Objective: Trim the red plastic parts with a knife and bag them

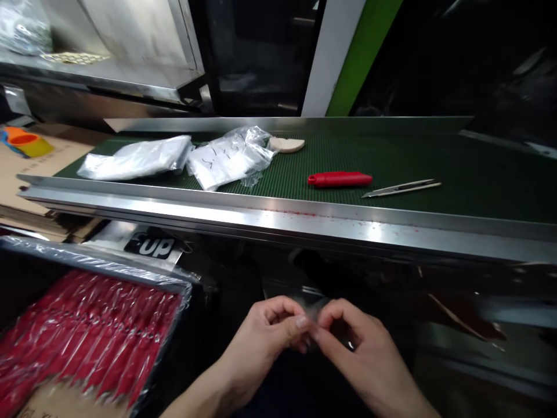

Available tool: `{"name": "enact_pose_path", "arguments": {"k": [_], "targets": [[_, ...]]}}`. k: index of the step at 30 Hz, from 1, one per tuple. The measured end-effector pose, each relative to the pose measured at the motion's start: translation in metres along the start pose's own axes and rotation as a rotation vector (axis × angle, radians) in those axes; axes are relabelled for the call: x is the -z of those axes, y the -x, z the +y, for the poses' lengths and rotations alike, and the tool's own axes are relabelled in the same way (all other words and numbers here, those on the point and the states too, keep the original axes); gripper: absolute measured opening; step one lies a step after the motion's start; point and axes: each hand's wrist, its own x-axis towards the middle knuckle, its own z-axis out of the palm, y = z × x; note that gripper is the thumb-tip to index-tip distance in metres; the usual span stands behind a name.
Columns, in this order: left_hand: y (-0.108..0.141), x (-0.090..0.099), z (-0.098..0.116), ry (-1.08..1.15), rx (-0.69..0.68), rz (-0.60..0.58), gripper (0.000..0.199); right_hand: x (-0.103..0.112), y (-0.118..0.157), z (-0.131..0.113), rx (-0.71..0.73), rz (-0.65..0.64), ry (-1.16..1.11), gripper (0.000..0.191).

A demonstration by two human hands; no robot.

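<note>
My left hand (pixel 265 331) and my right hand (pixel 357 342) meet low in the middle of the view. Their fingertips pinch a small, thin sheet of clear plastic (pixel 314 307), probably a little bag. The fingers hide part of it, and its exact shape is hard to tell against the dark background. Nothing else touches either hand. The nearest thing to my left hand is a tray of red items wrapped in plastic film (pixel 91 331), with its edge a short way off.
Beyond my hands, a steel rail (pixel 278 220) borders a green conveyor belt (pixel 456 168). On the belt lie two white plastic packs (pixel 134 158), a red plastic cylinder (pixel 339 179), metal tweezers (pixel 402 187) and a beige pad (pixel 286 144). Cardboard (pixel 39 168) lies at the left.
</note>
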Motion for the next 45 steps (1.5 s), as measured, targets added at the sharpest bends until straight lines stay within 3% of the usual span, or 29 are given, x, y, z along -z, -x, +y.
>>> {"name": "enact_pose_path", "arguments": {"k": [2,4,6,8,10,12,14,17,19,22,27,30,33,41,45], "targets": [[0.000,0.002,-0.002,-0.173,-0.067,0.079,0.024,0.000,-0.001,0.000,0.050,0.108,0.088,0.021],[-0.002,0.006,0.000,-0.459,-0.238,0.172,0.018,-0.001,-0.003,-0.003,0.158,0.178,0.199,0.014],[-0.005,0.013,0.007,-0.692,-0.447,0.268,0.016,0.004,-0.010,-0.011,0.327,0.127,0.309,0.008],[-0.005,0.022,0.020,-0.755,-0.554,0.365,0.015,0.020,-0.023,-0.025,0.481,0.043,0.402,0.009],[-0.003,0.033,0.034,-0.688,-0.559,0.439,0.018,0.049,-0.045,-0.040,0.530,0.103,0.516,0.010],[0.001,0.041,0.043,-0.619,-0.540,0.466,0.023,0.085,-0.077,-0.052,0.465,0.331,0.673,0.021],[0.006,0.044,0.045,-0.597,-0.514,0.471,0.026,0.122,-0.115,-0.057,0.410,0.454,0.741,0.030],[0.009,0.041,0.039,-0.588,-0.489,0.475,0.028,0.159,-0.164,-0.052,0.355,0.410,0.794,0.025],[0.011,0.039,0.033,-0.567,-0.494,0.505,0.030,0.169,-0.180,-0.047,0.375,0.337,0.787,0.023],[0.011,0.039,0.030,-0.543,-0.483,0.522,0.031,0.165,-0.172,-0.045,0.483,0.314,0.726,0.023],[0.008,0.045,0.037,-0.490,-0.467,0.380,0.027,0.131,-0.094,-0.049,0.748,0.527,0.605,0.016],[0.010,0.039,0.043,-0.468,-0.501,0.289,0.021,0.105,-0.045,-0.046,0.891,0.559,0.580,0.036],[0.020,0.026,0.043,-0.450,-0.536,0.202,0.017,0.084,-0.013,-0.036,0.987,0.523,0.557,0.052],[0.040,0.013,0.038,-0.545,-0.513,0.265,0.011,0.067,0.004,-0.006,0.861,0.489,0.459,0.058],[0.043,0.012,0.036,-0.603,-0.574,0.249,0.009,0.060,0.004,0.005,0.777,0.502,0.350,0.047]]}}
